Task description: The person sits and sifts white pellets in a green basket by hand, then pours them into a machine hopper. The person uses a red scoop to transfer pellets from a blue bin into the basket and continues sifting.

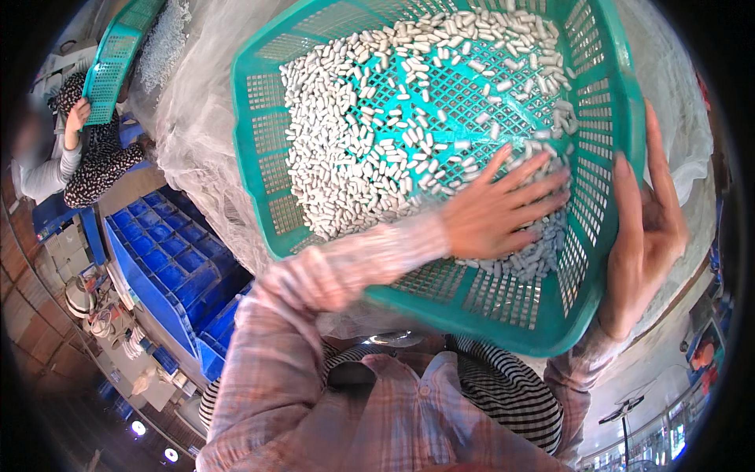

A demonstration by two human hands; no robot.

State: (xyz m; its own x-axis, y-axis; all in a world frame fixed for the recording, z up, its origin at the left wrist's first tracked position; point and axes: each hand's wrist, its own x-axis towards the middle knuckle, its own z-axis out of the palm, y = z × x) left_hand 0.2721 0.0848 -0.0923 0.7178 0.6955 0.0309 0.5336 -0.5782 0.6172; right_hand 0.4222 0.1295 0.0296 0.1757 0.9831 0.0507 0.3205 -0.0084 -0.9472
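Observation:
A green plastic basket [263, 157] with slatted walls and a lattice bottom is tilted in front of me. Small white oblong pieces [330, 157] lie in it, thick along the left and far sides and sparser over the middle. My left hand [503, 204] reaches across into the right part, palm down with fingers spread, touching pieces there; it is slightly blurred. More pieces are heaped beneath and just below its fingers. At the outer right wall my right hand [645, 244] holds the basket by its rim, some of its fingers hidden.
Pale netting [204, 118] spreads under and around the basket. Blue compartmented crates [165, 252] stand to the left. At the far left another person's hand [76, 118] holds a second green basket [118, 67], near a heap of whitish bits [163, 51].

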